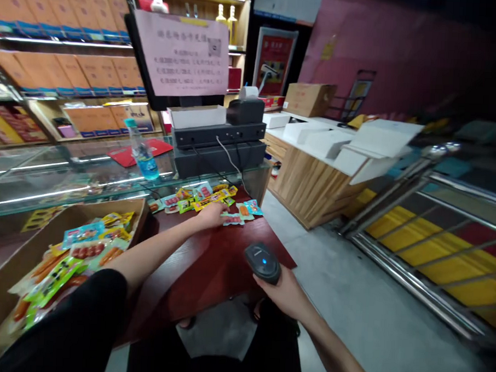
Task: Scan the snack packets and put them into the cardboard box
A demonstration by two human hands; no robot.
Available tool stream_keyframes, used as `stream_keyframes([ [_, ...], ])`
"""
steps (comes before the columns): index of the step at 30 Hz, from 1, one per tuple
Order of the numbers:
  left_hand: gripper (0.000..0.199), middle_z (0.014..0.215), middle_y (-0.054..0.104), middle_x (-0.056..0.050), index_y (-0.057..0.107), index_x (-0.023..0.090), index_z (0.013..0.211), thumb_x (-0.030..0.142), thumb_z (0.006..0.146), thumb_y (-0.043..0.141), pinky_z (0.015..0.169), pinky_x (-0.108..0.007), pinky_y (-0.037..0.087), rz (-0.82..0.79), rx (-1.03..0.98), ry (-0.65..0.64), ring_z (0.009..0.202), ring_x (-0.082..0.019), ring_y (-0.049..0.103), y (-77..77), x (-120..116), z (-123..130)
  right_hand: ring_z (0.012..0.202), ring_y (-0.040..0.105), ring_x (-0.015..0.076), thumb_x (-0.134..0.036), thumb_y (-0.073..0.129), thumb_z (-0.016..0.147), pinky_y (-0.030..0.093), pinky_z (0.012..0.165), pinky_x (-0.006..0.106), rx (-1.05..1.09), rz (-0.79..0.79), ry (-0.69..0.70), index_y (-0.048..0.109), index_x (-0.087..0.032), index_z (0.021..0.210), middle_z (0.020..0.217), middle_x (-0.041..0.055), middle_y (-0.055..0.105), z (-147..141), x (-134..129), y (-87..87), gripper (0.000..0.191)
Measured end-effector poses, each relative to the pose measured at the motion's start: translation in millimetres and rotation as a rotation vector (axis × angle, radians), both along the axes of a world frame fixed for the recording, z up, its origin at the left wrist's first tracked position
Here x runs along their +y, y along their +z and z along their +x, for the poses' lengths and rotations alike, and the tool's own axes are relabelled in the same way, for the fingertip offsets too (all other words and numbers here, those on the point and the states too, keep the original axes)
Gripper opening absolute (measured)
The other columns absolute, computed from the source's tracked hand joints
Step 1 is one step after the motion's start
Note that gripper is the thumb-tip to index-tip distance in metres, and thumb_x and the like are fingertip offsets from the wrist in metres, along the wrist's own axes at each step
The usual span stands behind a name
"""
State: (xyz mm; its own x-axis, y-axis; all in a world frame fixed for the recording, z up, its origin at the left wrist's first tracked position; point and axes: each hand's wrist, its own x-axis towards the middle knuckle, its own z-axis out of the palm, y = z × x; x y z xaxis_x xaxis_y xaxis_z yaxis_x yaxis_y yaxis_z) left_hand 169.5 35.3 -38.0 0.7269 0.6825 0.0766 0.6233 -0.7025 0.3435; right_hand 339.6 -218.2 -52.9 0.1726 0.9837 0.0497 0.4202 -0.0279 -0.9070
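Note:
My right hand (282, 291) is wrapped round a dark barcode scanner (263, 262) with a small blue light, held over the front right of the red-brown tabletop (212, 261). My left hand (212, 215) reaches to the back of the tabletop. Its curled fingers are at the left end of a small sausage packet (233, 219); they are partly blurred. Around that hand lie several snack packets: a yellow packet (210, 201), a green packet (185, 205) and a blue packet (253, 207). Beneath my left forearm, an open cardboard box (142, 217) holds many more wrapped sausages.
Behind the packets, a cash drawer (220, 157) stands on a glass counter (100, 188) with a receipt printer (246, 110) and a sign-covered screen (188, 57). A water bottle (144, 154) stands left. A wooden counter (309, 188) and metal railing (426, 248) are at right.

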Motion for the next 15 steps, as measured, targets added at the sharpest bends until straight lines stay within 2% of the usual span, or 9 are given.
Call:
stream_keyframes([
  [3,0.038,0.104,0.066,-0.012,0.07,0.016,0.103,0.047,0.082,0.061,0.087,-0.032,0.044,0.182,0.176,-0.082,0.102,-0.026,0.058,-14.5,3,30,0.091,0.069,0.0266,-0.034,0.066,0.076,0.054,0.081,0.036,0.0,-0.035,-0.054,0.067,-0.014,0.098,0.095,0.0086,0.074,12,-11,1.6,0.03],
  [6,0.038,0.096,0.065,-0.015,0.072,0.012,0.093,0.042,0.091,0.049,0.088,-0.035,0.043,0.284,0.251,-0.162,0.099,-0.026,0.057,-20.2,-2,28,0.087,0.069,0.0268,-0.035,0.065,0.077,0.054,0.078,0.035,-0.034,-0.063,-0.06,0.068,-0.014,0.095,0.09,0.0077,0.075,17,-15,3.8,0.028],
  [8,0.044,0.094,0.064,-0.016,0.071,0.011,0.092,0.043,0.094,0.042,0.088,-0.036,0.043,0.318,0.25,-0.218,0.096,-0.025,0.057,-21.8,-11,16,0.088,0.069,0.0263,-0.034,0.065,0.077,0.054,0.079,0.036,-0.045,-0.046,-0.048,0.068,-0.015,0.096,0.093,0.0074,0.075,16,-13,3.7,0.027],
  [11,0.046,0.099,0.062,-0.017,0.07,0.009,0.096,0.049,0.09,0.048,0.089,-0.038,0.044,0.321,0.262,-0.273,0.101,-0.028,0.056,-22.5,-30,-11,0.092,0.069,0.0262,-0.032,0.067,0.076,0.053,0.084,0.037,-0.039,0.003,-0.022,0.067,-0.015,0.1,0.098,0.0083,0.074,5,-6,2.0,0.03],
  [13,0.039,0.103,0.062,-0.018,0.069,0.009,0.097,0.043,0.089,0.051,0.091,-0.037,0.044,0.256,0.273,-0.234,0.103,-0.028,0.057,-20.6,-42,-32,0.095,0.068,0.0267,-0.033,0.067,0.076,0.053,0.085,0.037,-0.045,0.016,0.002,0.067,-0.015,0.102,0.1,0.0089,0.074,-5,-1,2.3,0.031],
  [15,0.031,0.102,0.064,-0.016,0.069,0.011,0.096,0.035,0.09,0.049,0.089,-0.035,0.046,0.111,0.222,-0.13,0.098,-0.025,0.061,-15.4,-50,-56,0.095,0.069,0.0268,-0.034,0.067,0.076,0.054,0.084,0.037,-0.07,0.018,0.031,0.067,-0.015,0.101,0.1,0.0088,0.074,-17,4,5.8,0.031],
])
